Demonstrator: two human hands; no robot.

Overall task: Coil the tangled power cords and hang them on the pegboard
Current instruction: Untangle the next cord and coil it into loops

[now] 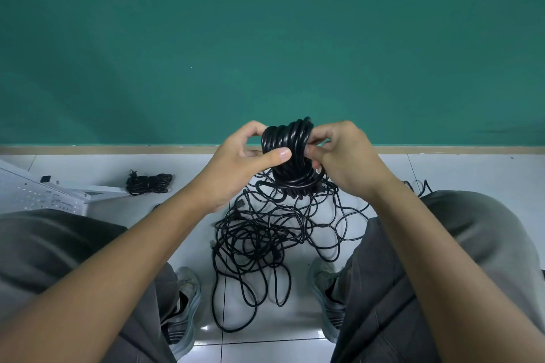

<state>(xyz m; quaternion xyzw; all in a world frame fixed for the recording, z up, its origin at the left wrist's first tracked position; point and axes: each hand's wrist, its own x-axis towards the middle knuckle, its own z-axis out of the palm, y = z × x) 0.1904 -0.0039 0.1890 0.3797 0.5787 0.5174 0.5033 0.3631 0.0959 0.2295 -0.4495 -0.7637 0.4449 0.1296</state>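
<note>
Both hands are holding a thick bundle of glossy black power cord (287, 146) up above the loose tangle of thin black cords (265, 233) on the tiled floor, probably so slack hangs free. The left hand (236, 166) is curling round its side, thumb pressing; the right hand (343, 156) is pinching strands. Left of the tangle, a finished black coil (149, 183) is lying beside the white perforated metal pegboard (38, 190), awaiting hanging.

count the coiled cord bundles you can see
2: one bundle held up between the left hand and right hand, one bundle on the floor by the pegboard. Others may be out of view.
</note>
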